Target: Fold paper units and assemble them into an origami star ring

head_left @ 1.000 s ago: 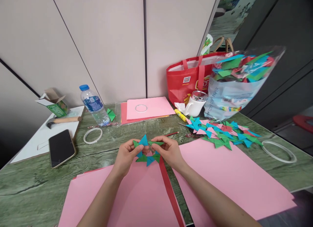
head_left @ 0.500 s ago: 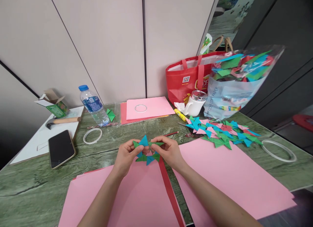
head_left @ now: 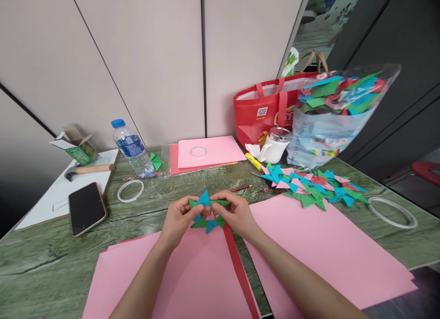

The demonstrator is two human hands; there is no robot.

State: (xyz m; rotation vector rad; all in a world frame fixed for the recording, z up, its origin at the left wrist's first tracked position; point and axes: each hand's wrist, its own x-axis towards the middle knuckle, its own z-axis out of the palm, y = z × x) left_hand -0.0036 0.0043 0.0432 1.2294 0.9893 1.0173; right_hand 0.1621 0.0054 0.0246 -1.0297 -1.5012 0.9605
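Observation:
Between my hands is a ring of folded paper (head_left: 211,225) with blue and green points, held over the near edge of the table's middle. My left hand (head_left: 179,217) pinches its left side, thumb in front, close to a blue point. On the right side, my right hand (head_left: 237,213) grips a green folded point between thumb and fingers. Part of the ring is hidden behind my fingers. Beneath it lie pink paper sheets (head_left: 165,273) with red sheets under them.
More pink sheets (head_left: 323,250) lie to the right, below a pile of folded paper stars (head_left: 312,185). A stuffed plastic bag (head_left: 319,131), white mug (head_left: 275,146) and red bag (head_left: 254,122) stand behind. Leftward are a bottle (head_left: 132,149), tape ring (head_left: 130,190), phone (head_left: 87,209) and hammer (head_left: 90,170).
Both hands stay almost where they were, still holding the paper ring. My right fingers have shifted slightly along the green point.

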